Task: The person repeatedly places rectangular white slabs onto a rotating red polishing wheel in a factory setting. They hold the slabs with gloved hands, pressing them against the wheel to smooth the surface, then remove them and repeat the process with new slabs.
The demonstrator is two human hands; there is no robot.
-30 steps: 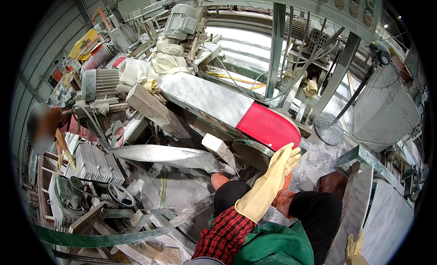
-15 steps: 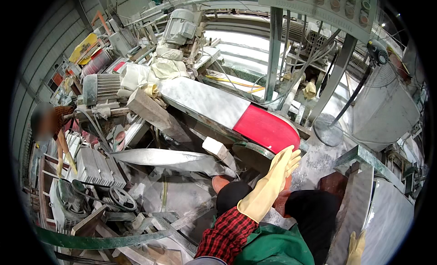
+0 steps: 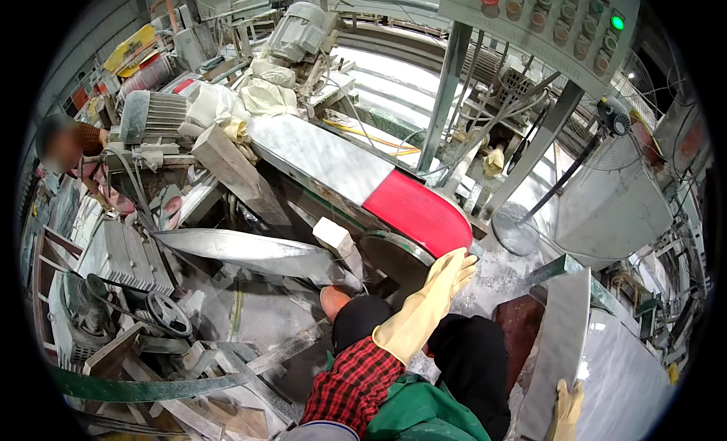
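Observation:
My left hand (image 3: 432, 301), in a cream rubber glove, stretches forward with its fingers extended and nothing in it. Its fingertips are beside the rounded red end (image 3: 424, 214) of a long grey-and-red machine cover (image 3: 326, 157); whether they touch it I cannot tell. At the lower right my right hand (image 3: 566, 412), in a matching glove, shows only in part. Its fingers point up and lie against a pale stone slab (image 3: 625, 373), close to the slab's thick edge. A round pulley-like disc (image 3: 394, 251) is under the red end.
Above stands a control panel (image 3: 549, 28) with a lit green button. Behind the machine, a motor (image 3: 299, 33); to the right, a pedestal fan (image 3: 617, 119). A curved metal sheet (image 3: 250, 251), stone offcuts and a belt-driven motor (image 3: 87, 320) crowd the left. A co-worker (image 3: 83, 157) is far left.
The view has turned slightly right, so the machine appears farther left and more of my right glove shows. My left hand stays near the red end. The co-worker's arms are no longer stretched down.

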